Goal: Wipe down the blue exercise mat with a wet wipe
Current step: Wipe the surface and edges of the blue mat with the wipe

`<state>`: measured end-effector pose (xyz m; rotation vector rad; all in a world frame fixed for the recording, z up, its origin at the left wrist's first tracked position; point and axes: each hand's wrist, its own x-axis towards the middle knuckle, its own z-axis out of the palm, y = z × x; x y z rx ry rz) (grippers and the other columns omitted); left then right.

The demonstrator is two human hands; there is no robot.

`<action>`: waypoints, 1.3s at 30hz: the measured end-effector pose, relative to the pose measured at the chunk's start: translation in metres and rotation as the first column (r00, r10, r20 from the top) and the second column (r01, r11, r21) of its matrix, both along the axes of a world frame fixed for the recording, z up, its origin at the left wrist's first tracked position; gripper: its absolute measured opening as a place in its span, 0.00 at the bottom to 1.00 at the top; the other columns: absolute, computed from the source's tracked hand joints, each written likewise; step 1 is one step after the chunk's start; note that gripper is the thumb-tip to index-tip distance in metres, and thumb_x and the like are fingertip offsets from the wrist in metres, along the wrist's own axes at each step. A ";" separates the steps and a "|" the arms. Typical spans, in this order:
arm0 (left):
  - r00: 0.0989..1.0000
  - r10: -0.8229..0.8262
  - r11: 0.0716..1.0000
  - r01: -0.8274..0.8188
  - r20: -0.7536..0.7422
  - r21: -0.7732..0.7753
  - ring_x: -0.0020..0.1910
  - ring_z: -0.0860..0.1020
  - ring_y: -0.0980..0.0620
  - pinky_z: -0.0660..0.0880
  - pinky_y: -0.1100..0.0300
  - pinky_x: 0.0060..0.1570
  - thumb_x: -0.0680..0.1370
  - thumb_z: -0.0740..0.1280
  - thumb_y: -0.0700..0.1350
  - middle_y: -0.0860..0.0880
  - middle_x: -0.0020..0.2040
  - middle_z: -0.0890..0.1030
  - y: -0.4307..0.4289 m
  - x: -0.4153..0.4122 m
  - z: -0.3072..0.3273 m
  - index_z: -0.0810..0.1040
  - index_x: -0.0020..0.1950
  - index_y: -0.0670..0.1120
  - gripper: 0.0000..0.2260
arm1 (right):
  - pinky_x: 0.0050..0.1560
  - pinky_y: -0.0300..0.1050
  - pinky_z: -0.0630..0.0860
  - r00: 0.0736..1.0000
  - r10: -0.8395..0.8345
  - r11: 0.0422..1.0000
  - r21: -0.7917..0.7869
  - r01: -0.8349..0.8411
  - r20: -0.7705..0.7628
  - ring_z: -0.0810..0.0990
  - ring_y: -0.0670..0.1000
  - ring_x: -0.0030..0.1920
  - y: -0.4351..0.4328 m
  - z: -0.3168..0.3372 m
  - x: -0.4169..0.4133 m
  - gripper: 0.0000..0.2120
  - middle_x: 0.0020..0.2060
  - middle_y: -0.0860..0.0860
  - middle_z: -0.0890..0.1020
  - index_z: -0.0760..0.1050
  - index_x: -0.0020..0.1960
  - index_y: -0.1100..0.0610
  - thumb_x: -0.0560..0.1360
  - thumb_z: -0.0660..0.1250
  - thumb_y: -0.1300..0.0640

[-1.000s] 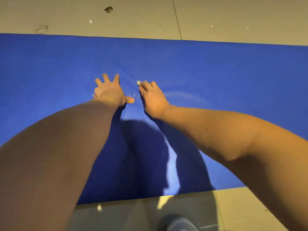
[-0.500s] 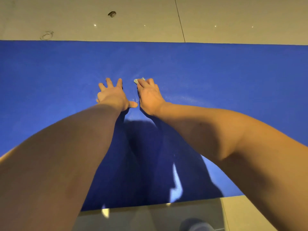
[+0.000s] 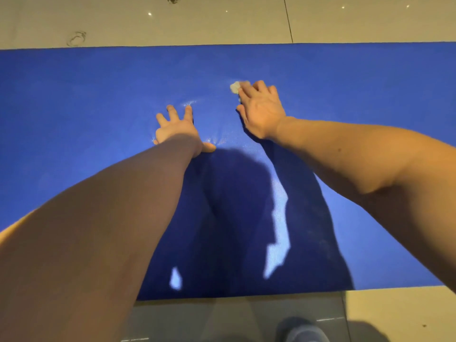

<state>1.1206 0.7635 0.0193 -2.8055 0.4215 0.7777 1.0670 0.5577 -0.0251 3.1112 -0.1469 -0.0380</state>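
The blue exercise mat (image 3: 345,99) lies flat across the tiled floor (image 3: 222,23), its left and right ends cut off by the frame; a dark shadow covers its near middle; the left hand (image 3: 178,129) presses flat on the mat, fingers spread wide, holding nothing; the right hand (image 3: 261,107) lies palm down further out and to the right, fingers laid over the wet wipe (image 3: 235,87); only a pale crumpled corner of the wipe shows beyond the fingertips, the rest hidden; a shoe (image 3: 306,333) at the bottom edge is cut off.
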 end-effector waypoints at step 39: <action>0.999 0.010 0.999 -0.008 -0.038 0.032 0.80 0.45 0.38 0.77 0.42 0.59 0.62 0.71 0.76 0.49 0.82 0.39 -0.003 0.007 -0.001 0.35 0.81 0.60 0.61 | 0.53 0.52 0.61 0.977 -0.215 0.976 0.033 0.215 -0.015 0.68 0.57 0.61 0.022 -0.008 0.059 0.30 0.73 0.50 0.65 0.63 0.75 0.60 0.82 0.48 0.41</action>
